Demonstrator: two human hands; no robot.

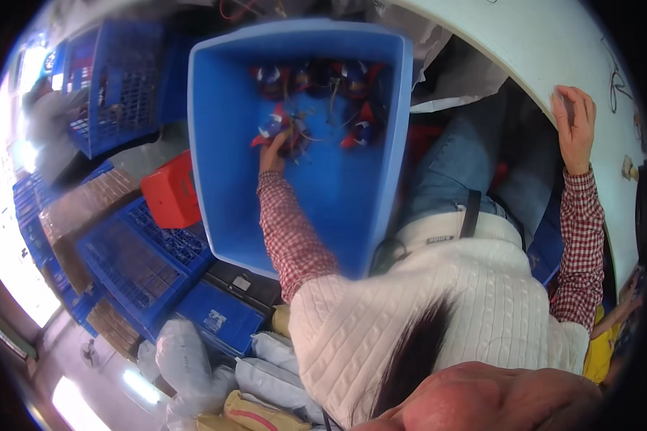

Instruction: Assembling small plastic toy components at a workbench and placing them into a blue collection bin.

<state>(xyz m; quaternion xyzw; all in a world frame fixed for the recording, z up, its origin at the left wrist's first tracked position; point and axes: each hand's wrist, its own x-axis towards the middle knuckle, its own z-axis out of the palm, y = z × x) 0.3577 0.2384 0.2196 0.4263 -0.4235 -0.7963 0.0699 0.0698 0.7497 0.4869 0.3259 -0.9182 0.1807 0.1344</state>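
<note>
My left hand [271, 155] reaches down into a large blue plastic bin [219, 179], its fingers closed on a small red-and-blue item with thin wires [273, 123]. Several more items of the same kind [356, 79] lie along the bin's far wall. My right hand [575, 126] rests flat on the curved edge of a white table [525, 50], fingers stretched out and holding nothing. Both arms wear red-checked sleeves under a white knitted vest.
Blue slatted crates [115, 79] stand at the upper left, and more crates [133, 262] are stacked at the lower left. A red box [169, 190] sits beside the bin. Pale filled bags [187, 359] lie below. Cables [615, 79] lie on the table.
</note>
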